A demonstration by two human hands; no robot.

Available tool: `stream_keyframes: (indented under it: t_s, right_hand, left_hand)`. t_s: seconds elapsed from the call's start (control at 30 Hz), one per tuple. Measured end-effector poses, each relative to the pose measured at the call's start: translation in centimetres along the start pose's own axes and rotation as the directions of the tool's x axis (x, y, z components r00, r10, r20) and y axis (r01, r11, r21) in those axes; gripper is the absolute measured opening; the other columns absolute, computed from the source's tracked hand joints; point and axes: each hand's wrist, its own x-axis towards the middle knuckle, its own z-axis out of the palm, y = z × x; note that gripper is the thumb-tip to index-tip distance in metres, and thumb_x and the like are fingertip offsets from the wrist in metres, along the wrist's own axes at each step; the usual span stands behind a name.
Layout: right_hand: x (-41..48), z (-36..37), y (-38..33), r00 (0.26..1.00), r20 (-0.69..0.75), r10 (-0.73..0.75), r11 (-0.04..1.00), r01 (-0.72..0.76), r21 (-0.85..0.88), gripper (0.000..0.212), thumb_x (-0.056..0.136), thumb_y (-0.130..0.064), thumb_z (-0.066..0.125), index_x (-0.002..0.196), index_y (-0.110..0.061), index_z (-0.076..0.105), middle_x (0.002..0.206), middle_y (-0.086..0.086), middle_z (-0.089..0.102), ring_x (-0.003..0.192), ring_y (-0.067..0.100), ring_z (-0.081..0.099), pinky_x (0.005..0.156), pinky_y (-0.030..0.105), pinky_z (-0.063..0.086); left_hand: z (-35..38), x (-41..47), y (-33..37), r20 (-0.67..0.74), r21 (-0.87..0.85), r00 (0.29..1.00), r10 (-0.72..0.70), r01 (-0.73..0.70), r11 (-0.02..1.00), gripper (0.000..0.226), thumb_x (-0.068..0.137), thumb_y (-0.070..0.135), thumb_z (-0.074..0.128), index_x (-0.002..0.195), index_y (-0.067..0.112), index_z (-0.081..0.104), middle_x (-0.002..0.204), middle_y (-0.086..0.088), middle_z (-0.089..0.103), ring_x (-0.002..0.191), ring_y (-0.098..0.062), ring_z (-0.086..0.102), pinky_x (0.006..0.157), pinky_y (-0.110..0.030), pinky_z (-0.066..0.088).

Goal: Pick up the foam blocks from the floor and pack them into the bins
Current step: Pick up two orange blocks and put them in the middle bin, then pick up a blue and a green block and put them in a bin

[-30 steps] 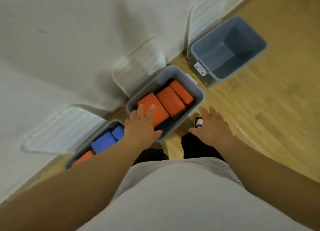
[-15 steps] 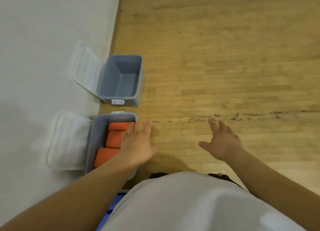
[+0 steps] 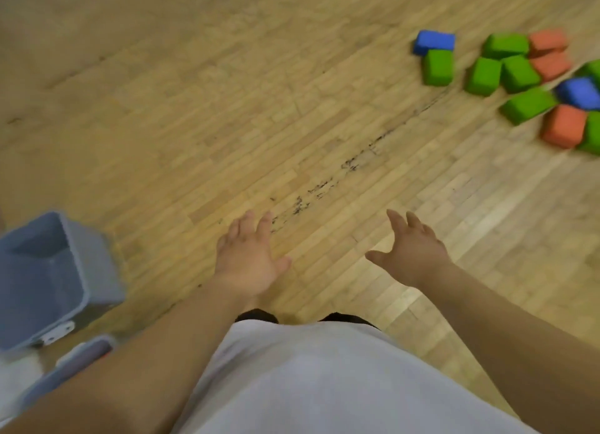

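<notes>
Several foam blocks lie in a loose pile on the wooden floor at the upper right: a blue block, a green block, more green ones, orange blocks and an orange one at the frame's edge. An empty grey bin stands at the left edge. The corner of a second grey bin shows below it. My left hand and my right hand hover over the bare floor with fingers spread, holding nothing, far from the blocks.
Dark scuff marks run diagonally across the wooden floor ahead of my hands. My pale shirt fills the bottom of the view and hides my feet almost fully.
My view has swung right, away from the wall and the filled bin, so the pile of blocks has come into sight. Both hands stay spread and hold nothing.
</notes>
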Motion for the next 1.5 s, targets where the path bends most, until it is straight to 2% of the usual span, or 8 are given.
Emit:
stream_keyframes:
  t_s: [0.23,0.4,0.67,0.83,1.0,1.2,1.33,1.5]
  right_hand:
    - [6.6,-4.4,3.0,0.994,0.004,0.106,0.982,-0.106,0.154,0.104,0.084,-0.073,0.06,0.162,-0.033,0.004,0.17,0.008,0.006,0.153,0.036,0.017,0.118,0.056,0.029]
    - [13.9,-8.2,3.8,0.98,0.006,0.199,0.959,-0.196,0.203,0.105,0.084,-0.074,0.06,0.162,-0.033,0.002,0.171,0.007,0.005,0.154,0.037,0.016,0.119,0.057,0.029]
    - [27.3,-18.9,2.1,0.95,-0.024,0.313,0.908,-0.292,0.299,0.104,0.085,-0.071,0.061,0.162,-0.033,0.002,0.171,0.007,0.004,0.155,0.036,0.013,0.121,0.056,0.027]
    - [33.9,-24.7,2.9,0.937,-0.045,0.346,0.881,-0.308,0.36,0.104,0.086,-0.069,0.063,0.162,-0.034,0.002,0.171,0.006,0.004,0.155,0.036,0.013,0.122,0.055,0.026]
    - [41.7,-29.5,7.4,0.936,-0.048,0.347,0.877,-0.306,0.37,0.104,0.086,-0.068,0.063,0.163,-0.033,0.003,0.171,0.008,0.005,0.155,0.037,0.013,0.121,0.056,0.027]
    - [52.0,-36.0,15.9,0.948,-0.057,0.313,0.899,-0.277,0.338,0.103,0.085,-0.068,0.063,0.162,-0.033,0.004,0.171,0.008,0.006,0.154,0.037,0.015,0.12,0.056,0.028]
    - [57.4,-42.5,22.2,0.96,-0.044,0.278,0.922,-0.254,0.291,0.103,0.085,-0.069,0.063,0.162,-0.034,0.003,0.171,0.008,0.006,0.154,0.037,0.017,0.12,0.055,0.029]
    - [62.2,-48.4,27.5,0.962,-0.051,0.267,0.931,-0.244,0.272,0.105,0.083,-0.07,0.063,0.161,-0.035,0.003,0.171,0.009,0.007,0.153,0.037,0.018,0.12,0.056,0.029]
  left_hand:
    - [-4.8,10.3,7.1,0.038,0.112,0.992,0.123,-0.126,0.986,0.099,0.089,0.072,0.056,0.162,0.033,0.001,0.17,-0.009,0.006,0.156,-0.034,0.007,0.124,-0.05,0.016]
    - [-8.2,21.1,11.1,0.043,0.144,0.975,0.22,-0.224,0.964,0.098,0.088,0.072,0.057,0.161,0.031,0.006,0.169,-0.012,0.01,0.155,-0.033,0.01,0.122,-0.051,0.019]
    - [-18.1,38.8,16.7,0.1,0.186,0.941,0.324,-0.338,0.923,0.1,0.087,0.075,0.055,0.162,0.03,0.005,0.169,-0.012,0.007,0.155,-0.035,0.009,0.122,-0.053,0.017]
    - [-23.3,47.5,21.5,0.08,0.234,0.92,0.383,-0.39,0.891,0.1,0.086,0.074,0.057,0.16,0.031,0.007,0.168,-0.012,0.009,0.153,-0.035,0.014,0.121,-0.053,0.021]
    - [-24.9,54.8,28.4,0.115,0.253,0.909,0.4,-0.416,0.873,0.101,0.086,0.076,0.055,0.161,0.031,0.005,0.169,-0.012,0.008,0.154,-0.036,0.013,0.122,-0.054,0.02]
    - [-25.5,62.8,39.2,0.106,0.262,0.932,0.348,-0.364,0.894,0.099,0.088,0.075,0.054,0.161,0.03,0.005,0.17,-0.012,0.006,0.155,-0.034,0.009,0.123,-0.053,0.018]
    - [-27.7,66.7,48.0,0.125,0.234,0.949,0.29,-0.312,0.921,0.1,0.089,0.074,0.053,0.162,0.031,0.001,0.171,-0.009,0.001,0.156,-0.032,0.006,0.124,-0.052,0.014]
    - [-30.0,70.5,55.6,0.107,0.198,0.948,0.301,-0.317,0.928,0.1,0.089,0.073,0.055,0.162,0.03,0.003,0.17,-0.011,0.004,0.156,-0.033,0.006,0.125,-0.052,0.014]
